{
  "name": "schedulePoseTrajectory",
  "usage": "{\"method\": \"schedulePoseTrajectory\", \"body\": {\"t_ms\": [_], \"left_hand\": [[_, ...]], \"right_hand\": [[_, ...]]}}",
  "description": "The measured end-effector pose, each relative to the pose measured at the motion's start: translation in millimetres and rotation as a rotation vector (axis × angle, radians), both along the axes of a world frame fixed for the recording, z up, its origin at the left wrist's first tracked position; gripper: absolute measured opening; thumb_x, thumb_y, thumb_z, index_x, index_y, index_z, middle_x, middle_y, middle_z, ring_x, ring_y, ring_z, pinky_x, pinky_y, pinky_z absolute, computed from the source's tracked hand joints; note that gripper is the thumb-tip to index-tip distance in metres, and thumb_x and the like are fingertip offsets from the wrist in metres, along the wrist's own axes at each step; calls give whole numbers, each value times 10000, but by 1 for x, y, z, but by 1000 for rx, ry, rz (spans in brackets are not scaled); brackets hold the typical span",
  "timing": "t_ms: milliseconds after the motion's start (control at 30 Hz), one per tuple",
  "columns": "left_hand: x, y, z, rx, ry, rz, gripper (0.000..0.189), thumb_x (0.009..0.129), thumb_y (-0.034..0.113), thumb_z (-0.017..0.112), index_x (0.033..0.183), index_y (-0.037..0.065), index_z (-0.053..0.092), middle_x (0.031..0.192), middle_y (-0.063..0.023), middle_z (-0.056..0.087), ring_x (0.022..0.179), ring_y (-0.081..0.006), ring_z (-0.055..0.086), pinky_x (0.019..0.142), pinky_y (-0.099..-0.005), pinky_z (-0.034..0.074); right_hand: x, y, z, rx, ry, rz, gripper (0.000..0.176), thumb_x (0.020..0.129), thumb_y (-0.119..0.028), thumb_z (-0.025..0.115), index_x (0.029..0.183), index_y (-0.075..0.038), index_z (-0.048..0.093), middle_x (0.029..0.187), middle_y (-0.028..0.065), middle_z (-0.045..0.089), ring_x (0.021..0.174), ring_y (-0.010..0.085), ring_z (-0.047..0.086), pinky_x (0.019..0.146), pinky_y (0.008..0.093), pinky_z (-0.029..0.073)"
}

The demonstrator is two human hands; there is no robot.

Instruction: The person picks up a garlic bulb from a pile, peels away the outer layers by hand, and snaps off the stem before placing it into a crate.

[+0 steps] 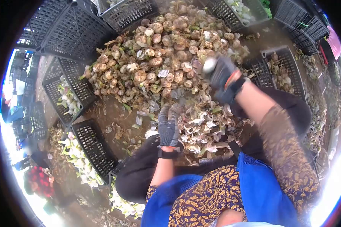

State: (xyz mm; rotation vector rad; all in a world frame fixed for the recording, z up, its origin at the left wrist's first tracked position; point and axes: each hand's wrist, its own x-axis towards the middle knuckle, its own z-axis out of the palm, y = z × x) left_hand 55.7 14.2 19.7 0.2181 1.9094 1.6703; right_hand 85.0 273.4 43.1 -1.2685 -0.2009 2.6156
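A large heap of garlic bulbs [155, 56] with dry skins and roots lies on the ground in front of me. My right hand [224, 75], in a dark glove and blurred by motion, is closed around a whitish bulb [209, 65] at the heap's right side. My left hand [168, 124], in a grey and black glove, lies palm down with its fingers stretched out at the heap's near edge, nothing seen in it. Between my legs is a pile of loose white peelings [201, 130], just right of my left hand.
Black crates stand around the heap: one with trimmed garlic [86, 81] at the left, a tilted one [96, 147] nearer me, and one with debris [297, 72] at the right. Pale garlic stems [81, 162] show at lower left. A person in red [39, 181] is at far left.
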Motion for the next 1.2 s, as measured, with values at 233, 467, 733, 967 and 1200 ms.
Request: {"method": "schedulePoseTrajectory", "body": {"t_ms": [233,467,733,967,1200], "left_hand": [[1,4,7,-107,11,-77,347,874,151,459,1177,-17,432,1135,-121,500,1026,-177,475,890,-290,374],[2,13,9,-9,-219,-52,362,885,167,453,1178,-42,416,1123,-122,488,999,-163,482,859,-283,407],[-2,22,21,27,-187,-20,329,882,154,462,1157,-26,447,1112,-98,519,1000,-148,492,871,-265,395],[-2,20,-4,255,-165,78,404,904,150,383,1275,13,299,1269,-109,376,1102,-157,421,882,-252,383],[-11,-10,-36,-318,502,-7,400,916,178,291,1261,-23,311,1286,-173,354,1198,-290,322,1012,-359,241]], "right_hand": [[-33,127,59,1021,-93,166,592,800,-515,402,1041,17,504,987,225,569,932,306,559,767,379,467],[-62,78,-74,1668,-1073,1230,634,709,-516,482,1143,-54,493,1128,184,521,1028,308,516,857,391,406],[-59,53,-63,1656,-994,1021,629,678,-473,557,1110,-23,483,1026,221,560,962,337,544,816,394,427],[-6,-87,-9,1498,-236,706,540,638,-334,691,980,28,485,794,165,589,721,236,582,670,320,460],[21,-130,-3,1430,-77,815,321,777,-280,575,910,13,588,801,151,618,721,256,604,652,340,465]]}}
